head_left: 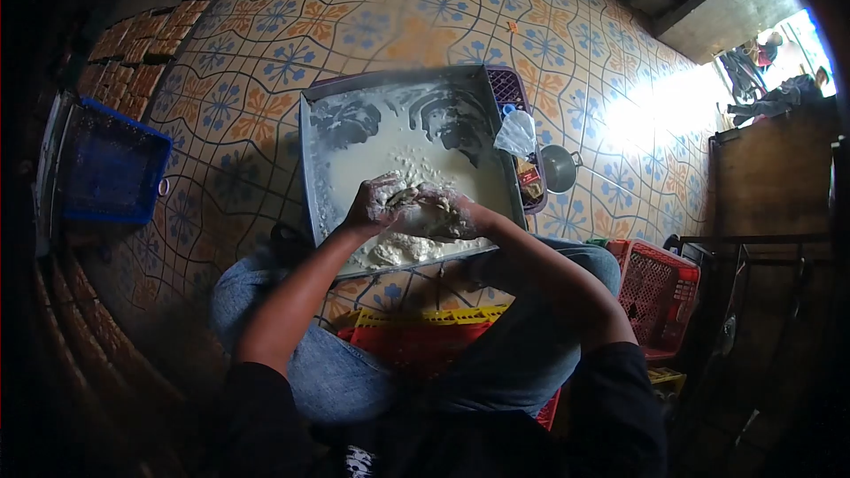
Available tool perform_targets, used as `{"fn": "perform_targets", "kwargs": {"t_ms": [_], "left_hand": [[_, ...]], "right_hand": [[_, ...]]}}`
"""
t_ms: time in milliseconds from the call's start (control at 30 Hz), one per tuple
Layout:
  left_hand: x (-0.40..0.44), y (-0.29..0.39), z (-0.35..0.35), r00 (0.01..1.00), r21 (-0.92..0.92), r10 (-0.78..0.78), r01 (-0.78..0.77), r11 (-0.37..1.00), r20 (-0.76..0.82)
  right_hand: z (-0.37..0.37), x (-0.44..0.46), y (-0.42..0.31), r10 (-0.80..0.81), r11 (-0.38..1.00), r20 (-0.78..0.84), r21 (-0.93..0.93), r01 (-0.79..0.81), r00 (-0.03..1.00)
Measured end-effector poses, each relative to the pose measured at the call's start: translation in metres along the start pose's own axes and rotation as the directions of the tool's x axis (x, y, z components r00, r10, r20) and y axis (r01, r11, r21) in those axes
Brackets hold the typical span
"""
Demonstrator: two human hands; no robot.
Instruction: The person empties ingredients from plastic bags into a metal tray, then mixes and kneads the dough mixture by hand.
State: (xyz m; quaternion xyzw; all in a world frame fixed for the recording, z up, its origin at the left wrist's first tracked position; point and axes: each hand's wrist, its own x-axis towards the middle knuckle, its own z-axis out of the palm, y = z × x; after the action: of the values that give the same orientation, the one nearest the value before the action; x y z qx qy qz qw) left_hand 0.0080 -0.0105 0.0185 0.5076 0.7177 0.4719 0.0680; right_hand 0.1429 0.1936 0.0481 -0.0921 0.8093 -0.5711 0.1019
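A large square metal tray (309,168) sits between my knees, holding pale wet batter (354,164) with thick lumps of dough (403,250) near its front edge. Both hands are over the front half of the tray, coated in sticky dough and meeting at the fingers. My left hand (381,204) has its fingers curled round a bit of dough. Against it, my right hand (447,212) is curled too, with dough between the two. Dark smears of bare metal show at the tray's back corners.
Right of the tray lie a clear plastic bag (516,134), a red packet (529,179) and a metal bowl (560,168) by a purple crate (506,87). A blue crate (115,162) stands left, a red crate (655,298) right. Under me is a red and yellow crate (425,341).
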Motion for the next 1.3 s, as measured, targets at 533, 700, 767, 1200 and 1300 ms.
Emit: {"fn": "perform_targets", "kwargs": {"t_ms": [533,700,767,1200,1300], "left_hand": [[-0.015,-0.032,0.032,0.757,-0.135,-0.577,0.635,0.761,0.306],[0.007,-0.018,0.017,0.723,0.073,-0.512,0.545,0.835,0.464],[0.016,-0.012,0.011,0.731,0.161,-0.464,0.448,0.879,0.501],[0.048,0.015,-0.002,0.798,0.240,-0.413,0.339,0.910,0.439],[0.049,0.017,-0.014,0.734,0.230,-0.351,0.265,0.936,0.582]], "right_hand": [[0.005,-0.021,0.040,0.260,0.686,0.143,0.669,-0.287,0.955],[-0.012,-0.020,0.064,-0.045,0.938,0.205,0.345,-0.029,0.978],[-0.014,-0.012,0.062,0.253,0.632,0.262,0.684,-0.364,0.931],[-0.023,-0.007,0.042,0.150,0.916,0.120,0.357,-0.184,0.981],[-0.033,-0.008,0.033,-0.187,0.964,0.164,-0.161,0.214,0.968]]}}
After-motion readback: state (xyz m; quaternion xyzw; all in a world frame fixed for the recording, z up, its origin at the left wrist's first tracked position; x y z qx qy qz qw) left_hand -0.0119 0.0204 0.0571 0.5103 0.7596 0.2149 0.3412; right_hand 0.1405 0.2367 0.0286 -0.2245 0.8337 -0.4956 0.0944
